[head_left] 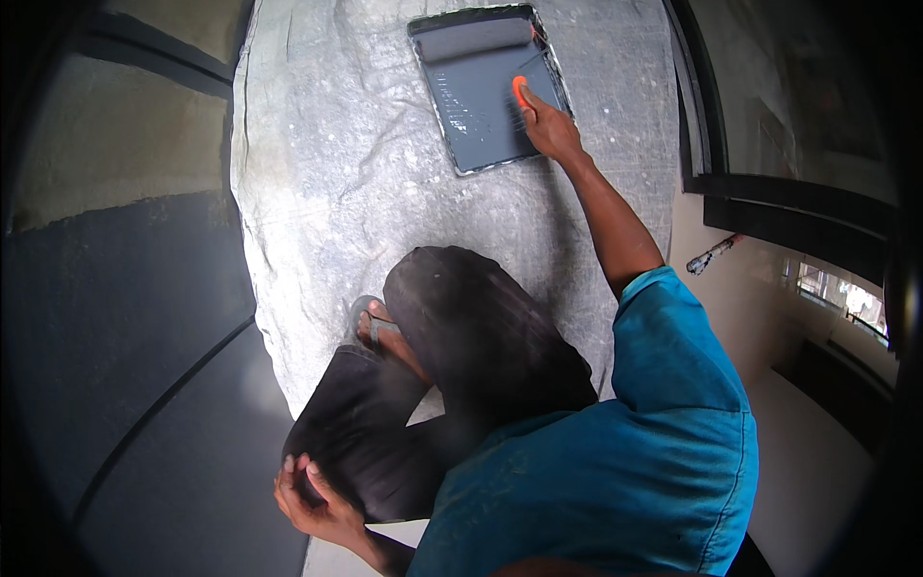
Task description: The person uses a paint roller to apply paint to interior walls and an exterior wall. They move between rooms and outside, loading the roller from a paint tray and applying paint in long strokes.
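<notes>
My right hand (550, 127) reaches forward, closed round the orange handle (520, 91) of a paint roller. The roller's wide grey sleeve (478, 39) lies across the far end of a paint tray (456, 165). Dark grey paint (490, 115) coats the tray, with a few glossy, bubbly streaks on its left part. Down at the lower left, my left hand (322, 505) rests by my bent knee in dark trousers (361, 433). Its fingers are apart and curved, with nothing in them.
A paint-spotted, wrinkled grey sheet (327, 163) covers the floor under the tray. On the left stands a wall (125, 288), dark grey below and pale above. To the right are a dark frame (788, 197) and a paint-smeared stick (713, 255).
</notes>
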The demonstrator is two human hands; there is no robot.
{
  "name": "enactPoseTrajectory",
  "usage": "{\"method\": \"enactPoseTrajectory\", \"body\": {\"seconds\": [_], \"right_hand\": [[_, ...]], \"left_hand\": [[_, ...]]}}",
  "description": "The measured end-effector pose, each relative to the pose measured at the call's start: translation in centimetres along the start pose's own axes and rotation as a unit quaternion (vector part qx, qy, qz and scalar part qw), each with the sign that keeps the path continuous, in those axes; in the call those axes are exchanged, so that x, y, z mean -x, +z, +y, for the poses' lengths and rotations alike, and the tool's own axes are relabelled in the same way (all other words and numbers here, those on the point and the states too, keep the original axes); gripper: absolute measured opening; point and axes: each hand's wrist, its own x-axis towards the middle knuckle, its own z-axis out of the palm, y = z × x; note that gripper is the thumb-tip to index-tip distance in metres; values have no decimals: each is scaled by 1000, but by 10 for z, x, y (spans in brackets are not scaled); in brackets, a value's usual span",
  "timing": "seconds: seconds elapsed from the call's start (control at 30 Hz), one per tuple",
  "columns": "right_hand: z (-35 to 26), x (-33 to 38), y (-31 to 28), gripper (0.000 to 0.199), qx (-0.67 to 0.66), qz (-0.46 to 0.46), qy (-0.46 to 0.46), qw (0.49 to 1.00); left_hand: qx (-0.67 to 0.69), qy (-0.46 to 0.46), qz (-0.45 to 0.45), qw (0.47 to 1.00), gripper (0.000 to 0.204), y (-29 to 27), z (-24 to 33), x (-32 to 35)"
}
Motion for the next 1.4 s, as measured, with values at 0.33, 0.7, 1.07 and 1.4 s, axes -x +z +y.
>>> {"method": "enactPoseTrajectory", "body": {"seconds": [0.33, 0.7, 1.07, 1.4], "right_hand": [[9, 14, 17, 55, -25, -12, -1, 1000], [47, 105, 28, 59, -20, -30, 12, 999], [35, 131, 35, 59, -55, -11, 11, 998], [5, 21, 27, 52, -44, 60, -31, 997]], "left_hand": [[-11, 2, -9, 1000, 21, -2, -2, -1], [13, -18, -15, 1000, 23, 1, -4, -7], [5, -31, -19, 999, 24, 2, -6, -11], [15, 2, -20, 1000, 21, 1, -11, -12]]}}
